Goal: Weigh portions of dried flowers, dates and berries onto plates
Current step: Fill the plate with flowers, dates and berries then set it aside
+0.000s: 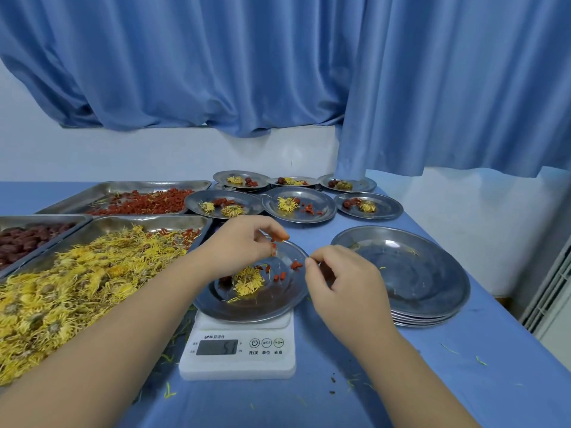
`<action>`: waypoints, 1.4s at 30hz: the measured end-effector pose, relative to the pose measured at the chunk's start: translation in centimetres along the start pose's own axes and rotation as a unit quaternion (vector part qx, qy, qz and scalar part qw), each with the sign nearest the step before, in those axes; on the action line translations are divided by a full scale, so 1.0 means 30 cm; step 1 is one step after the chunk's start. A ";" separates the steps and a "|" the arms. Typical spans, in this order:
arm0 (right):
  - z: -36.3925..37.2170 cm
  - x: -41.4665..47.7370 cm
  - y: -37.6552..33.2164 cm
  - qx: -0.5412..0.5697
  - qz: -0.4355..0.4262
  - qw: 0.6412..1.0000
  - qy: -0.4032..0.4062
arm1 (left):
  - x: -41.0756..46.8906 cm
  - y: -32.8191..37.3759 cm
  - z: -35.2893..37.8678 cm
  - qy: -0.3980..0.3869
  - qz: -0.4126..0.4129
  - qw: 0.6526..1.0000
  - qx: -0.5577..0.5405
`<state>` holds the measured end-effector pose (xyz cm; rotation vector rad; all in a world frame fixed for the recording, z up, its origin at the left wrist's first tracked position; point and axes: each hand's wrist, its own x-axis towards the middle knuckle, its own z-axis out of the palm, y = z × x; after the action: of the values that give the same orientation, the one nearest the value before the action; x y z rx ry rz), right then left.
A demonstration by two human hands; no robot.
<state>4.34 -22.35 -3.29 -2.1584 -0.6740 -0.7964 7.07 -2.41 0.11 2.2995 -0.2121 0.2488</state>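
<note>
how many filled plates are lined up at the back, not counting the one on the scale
6: back row left, middle, right; front row left, middle, right. The back-left plate seems to sit on another one, so more may be hidden.

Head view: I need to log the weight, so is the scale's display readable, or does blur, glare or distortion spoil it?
Head view: the scale display is dim and soft, its digits smeared and not surely readable; no strong glare there. Wide-angle distortion bends the table edges. The steel plate on the scale shows mild reflections; the lighting is even and bluish.

Soft, even, bluish light; wide-angle bending at the edges.
</note>
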 end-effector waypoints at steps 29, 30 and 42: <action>0.001 -0.002 -0.002 0.049 0.007 0.999 -0.012 | -0.107 0.008 0.020 0.060 -0.032 0.914 -0.399; 0.001 -0.002 -0.003 0.050 0.007 0.999 -0.013 | -0.109 0.006 0.021 0.066 -0.033 0.916 -0.395; 0.006 -0.008 -0.009 0.051 -0.009 0.998 -0.030 | -0.104 0.011 0.084 0.111 0.018 0.990 -0.081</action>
<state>4.04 -22.10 -3.44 -2.0931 -0.7503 -0.6937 4.26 -4.26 -2.08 2.0897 -0.1547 0.4868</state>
